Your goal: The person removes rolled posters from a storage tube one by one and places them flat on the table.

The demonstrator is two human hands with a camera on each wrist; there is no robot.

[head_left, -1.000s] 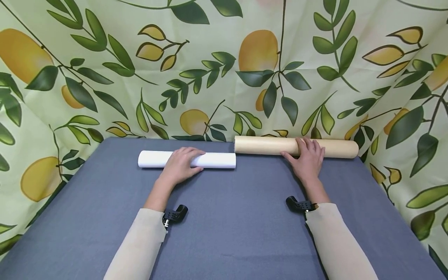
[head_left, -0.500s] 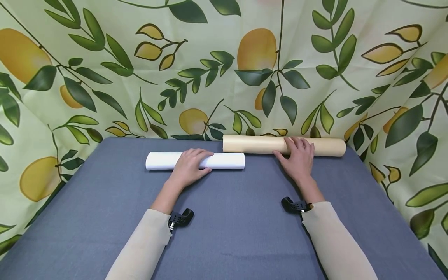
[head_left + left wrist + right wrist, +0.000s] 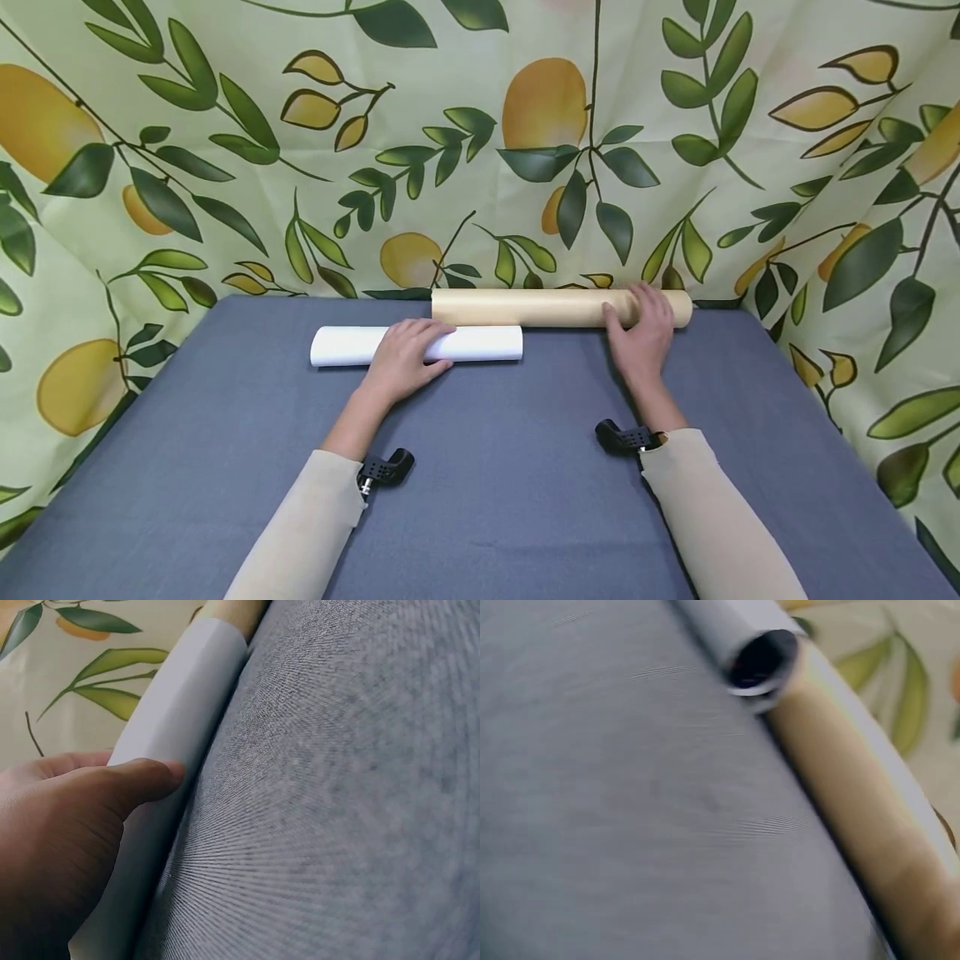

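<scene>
The left hand [image 3: 405, 357] lies on top of the white paper roll [image 3: 480, 343], with its fingers curved over it and the thumb [image 3: 142, 780] pressed against the near side. It covers about the middle of the roll. The right hand [image 3: 642, 335] rests on the brown cardboard tube [image 3: 525, 307] near the tube's right end, fingers bent over the top and the thumb on the near side (it looks like a loose hold, not a tight squeeze).

The white paper roll lies flat on the table [image 3: 487, 500], left of the middle and close to the far edge, running from left to right. The brown cardboard tube lies just behind it, right along the far edge, also running left to right. The tube's left part sits behind the roll's right part, so the two overlap there, very close together. From the right wrist view the open end of the white paper roll [image 3: 761, 660] shows as a dark hole beside the brown cardboard tube [image 3: 855, 802], though that view is blurry.

Both arms wear pale sleeves [image 3: 300, 533], and a small black camera mount [image 3: 384, 468] sits at each wrist. The table has a blue-grey cloth on it. Behind and at both sides hangs a green curtain [image 3: 225, 167] printed with leaves and yellow fruit.
</scene>
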